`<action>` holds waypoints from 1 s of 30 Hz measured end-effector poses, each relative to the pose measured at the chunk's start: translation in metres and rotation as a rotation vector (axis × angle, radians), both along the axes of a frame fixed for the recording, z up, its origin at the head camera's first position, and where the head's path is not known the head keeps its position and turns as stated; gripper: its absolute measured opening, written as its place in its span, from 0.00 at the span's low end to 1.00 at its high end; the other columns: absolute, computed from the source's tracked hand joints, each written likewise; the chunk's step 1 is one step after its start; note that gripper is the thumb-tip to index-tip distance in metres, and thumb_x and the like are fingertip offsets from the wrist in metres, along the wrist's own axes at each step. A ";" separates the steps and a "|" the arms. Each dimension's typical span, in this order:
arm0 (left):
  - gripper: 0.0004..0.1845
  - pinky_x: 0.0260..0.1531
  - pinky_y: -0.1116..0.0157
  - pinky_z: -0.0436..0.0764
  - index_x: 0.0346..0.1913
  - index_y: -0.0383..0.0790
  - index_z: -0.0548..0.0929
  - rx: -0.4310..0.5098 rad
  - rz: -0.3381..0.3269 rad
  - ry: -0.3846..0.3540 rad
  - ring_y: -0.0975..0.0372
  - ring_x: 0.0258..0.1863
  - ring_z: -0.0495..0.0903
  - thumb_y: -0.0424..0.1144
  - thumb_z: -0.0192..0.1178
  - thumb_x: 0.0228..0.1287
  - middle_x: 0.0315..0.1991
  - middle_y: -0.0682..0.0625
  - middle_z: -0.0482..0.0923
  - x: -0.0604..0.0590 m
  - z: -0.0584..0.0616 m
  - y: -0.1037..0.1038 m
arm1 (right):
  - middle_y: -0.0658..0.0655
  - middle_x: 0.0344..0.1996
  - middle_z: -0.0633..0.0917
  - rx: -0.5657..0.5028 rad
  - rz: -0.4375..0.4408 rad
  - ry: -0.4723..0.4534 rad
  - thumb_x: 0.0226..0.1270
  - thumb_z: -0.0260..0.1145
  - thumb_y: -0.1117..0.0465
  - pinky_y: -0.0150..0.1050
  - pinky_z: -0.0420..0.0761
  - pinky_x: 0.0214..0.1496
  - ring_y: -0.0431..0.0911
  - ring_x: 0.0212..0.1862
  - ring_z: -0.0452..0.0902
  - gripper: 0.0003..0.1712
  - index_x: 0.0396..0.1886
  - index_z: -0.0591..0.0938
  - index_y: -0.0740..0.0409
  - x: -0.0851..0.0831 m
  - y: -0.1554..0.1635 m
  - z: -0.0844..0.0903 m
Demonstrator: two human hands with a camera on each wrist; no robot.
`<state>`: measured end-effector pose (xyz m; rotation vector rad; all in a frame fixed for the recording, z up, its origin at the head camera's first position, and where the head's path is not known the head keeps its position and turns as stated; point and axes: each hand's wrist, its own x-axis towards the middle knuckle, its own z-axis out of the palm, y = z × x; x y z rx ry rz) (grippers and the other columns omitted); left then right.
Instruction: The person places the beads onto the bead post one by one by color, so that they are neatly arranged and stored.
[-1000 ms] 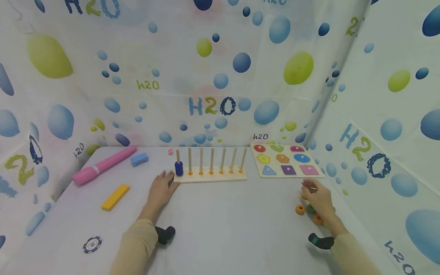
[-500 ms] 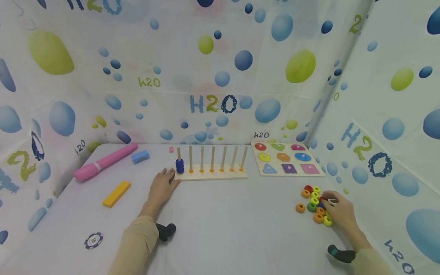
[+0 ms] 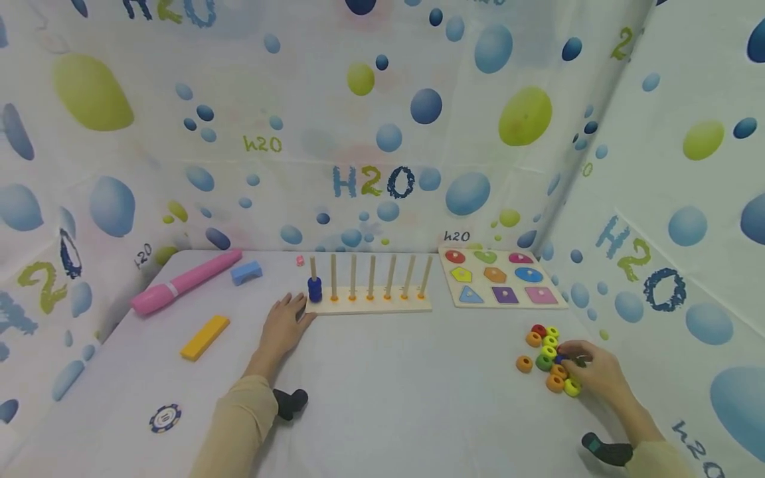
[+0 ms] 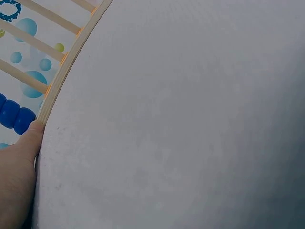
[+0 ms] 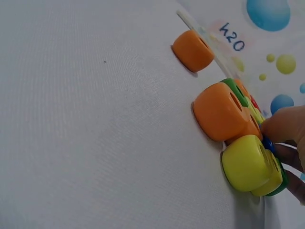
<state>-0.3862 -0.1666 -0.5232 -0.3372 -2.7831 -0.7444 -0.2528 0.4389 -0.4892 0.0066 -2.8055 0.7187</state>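
A wooden peg rack (image 3: 367,302) stands at the back of the table, with dark blue beads (image 3: 314,289) stacked on its leftmost peg. My left hand (image 3: 285,325) lies flat on the table, fingertips against the rack's left end. The left wrist view shows a fingertip (image 4: 33,131) touching the rack base (image 4: 66,71) beside the blue beads (image 4: 12,114). My right hand (image 3: 576,362) is at a pile of coloured beads (image 3: 546,348) on the right. Its fingers (image 5: 286,126) pinch a blue bead (image 5: 268,144) behind a yellow bead (image 5: 243,163). One orange bead (image 3: 524,364) lies apart on the pile's left.
A shape puzzle board (image 3: 499,285) lies at the back right. On the left are a pink marker (image 3: 185,281), a light blue block (image 3: 246,272), a yellow bar (image 3: 205,337) and a poker chip (image 3: 165,417). Patterned curtain walls close in the table's sides.
My right hand has moved back and to the right, uncovering the bead pile, and its fingers now close on a blue bead. The left hand has stayed put.
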 end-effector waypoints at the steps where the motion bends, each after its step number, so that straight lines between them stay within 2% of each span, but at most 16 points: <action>1: 0.31 0.68 0.45 0.51 0.62 0.27 0.70 0.002 -0.001 0.003 0.40 0.67 0.57 0.48 0.57 0.66 0.63 0.35 0.67 0.000 0.000 0.000 | 0.63 0.44 0.83 -0.003 0.002 -0.016 0.62 0.64 0.65 0.56 0.79 0.47 0.58 0.46 0.77 0.14 0.48 0.79 0.61 0.000 0.000 0.001; 7: 0.31 0.68 0.46 0.50 0.63 0.27 0.70 0.008 0.002 -0.010 0.41 0.67 0.56 0.49 0.57 0.67 0.64 0.35 0.66 0.000 0.000 0.001 | 0.66 0.47 0.81 0.012 -0.015 -0.082 0.62 0.62 0.67 0.58 0.77 0.49 0.60 0.49 0.75 0.15 0.49 0.79 0.62 -0.001 0.000 0.001; 17: 0.31 0.69 0.47 0.50 0.63 0.28 0.69 0.008 0.008 -0.031 0.41 0.68 0.56 0.49 0.56 0.67 0.64 0.36 0.66 0.002 0.003 0.001 | 0.66 0.46 0.82 0.044 0.012 -0.083 0.63 0.64 0.65 0.57 0.78 0.48 0.60 0.48 0.76 0.15 0.49 0.79 0.63 -0.006 0.002 0.001; 21: 0.31 0.69 0.47 0.50 0.64 0.28 0.69 0.008 0.012 -0.036 0.42 0.68 0.56 0.50 0.56 0.67 0.65 0.36 0.66 0.003 0.002 0.001 | 0.65 0.45 0.82 0.043 0.023 -0.058 0.63 0.64 0.66 0.57 0.79 0.48 0.60 0.47 0.77 0.15 0.49 0.79 0.63 -0.005 0.001 0.007; 26: 0.31 0.69 0.47 0.50 0.63 0.28 0.69 0.007 0.011 -0.027 0.42 0.68 0.56 0.49 0.56 0.67 0.64 0.36 0.66 0.003 0.002 0.001 | 0.65 0.43 0.83 0.041 0.034 0.026 0.63 0.64 0.65 0.59 0.78 0.49 0.60 0.47 0.77 0.15 0.49 0.78 0.64 -0.007 -0.006 0.016; 29: 0.31 0.69 0.47 0.50 0.63 0.28 0.70 0.015 0.012 -0.025 0.42 0.68 0.56 0.49 0.56 0.67 0.64 0.36 0.67 0.004 0.001 0.001 | 0.64 0.43 0.83 0.031 0.037 0.074 0.64 0.64 0.64 0.55 0.80 0.48 0.59 0.46 0.78 0.15 0.50 0.78 0.64 -0.011 -0.013 0.018; 30: 0.31 0.69 0.47 0.50 0.63 0.28 0.70 0.015 0.013 -0.027 0.42 0.68 0.56 0.49 0.56 0.67 0.64 0.36 0.67 0.004 0.000 0.001 | 0.64 0.43 0.83 0.027 0.040 0.085 0.65 0.64 0.63 0.49 0.82 0.47 0.58 0.46 0.78 0.16 0.51 0.77 0.64 -0.013 -0.016 0.019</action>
